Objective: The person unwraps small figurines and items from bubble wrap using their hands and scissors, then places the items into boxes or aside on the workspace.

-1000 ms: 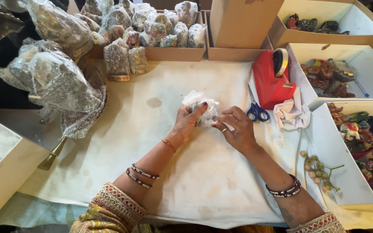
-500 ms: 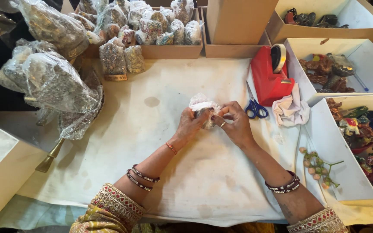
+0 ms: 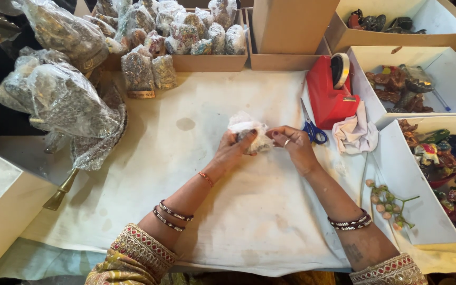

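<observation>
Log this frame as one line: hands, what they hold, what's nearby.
left hand: grips wrapped bundle | right hand: pinches bundle's wrap | near: scissors, tape dispenser, cloth

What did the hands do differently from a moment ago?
The right hand slid a little to the right, so only its fingers pinch the edge of the wrapped bundle. The left hand kept gripping the bundle throughout. The red tape dispenser and blue scissors stayed put.
</observation>
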